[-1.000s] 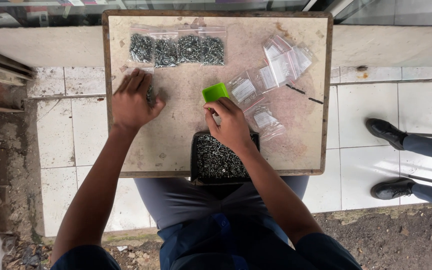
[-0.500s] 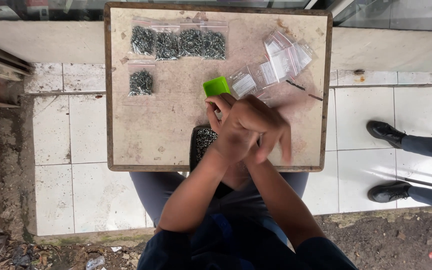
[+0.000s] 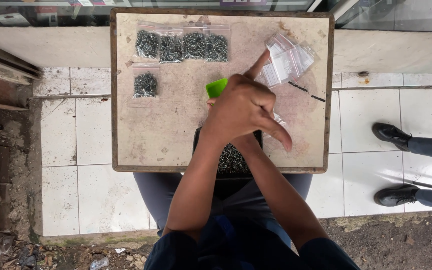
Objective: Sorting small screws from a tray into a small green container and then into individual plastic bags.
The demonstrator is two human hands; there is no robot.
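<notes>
Wooden and pale-topped, the small square table point(image 3: 126, 145) carries the work. On its left lies one small clear plastic bag of dark metal screws point(image 3: 145, 84), and a row of four more filled clear bags point(image 3: 181, 46) sits above it.

Just right of these, a bright green plastic scoop point(image 3: 216, 88) pokes out from under the left hand point(image 3: 243, 107). That hand crosses over the middle of the table with its index finger stretched up and its thumb splayed. Whether the curled fingers pinch anything I cannot tell.

The right hand is buried beneath it, with only the right forearm point(image 3: 276, 195) showing, so its grip is unreadable too. It probably holds the scoop.

Below the hands, at the near table edge, sits a black rectangular tray of loose dark screws point(image 3: 232, 159), half covered by the arms.

The step looks like filling, caught between scooping and bagging. Reaching the heap of empty clear bags point(image 3: 286, 60) would call for uncrossing the hands.

Two thin dark pieces point(image 3: 306, 90) are too small to identify. At far right another person's black shoes point(image 3: 391, 135) are cut off by the frame.
</notes>
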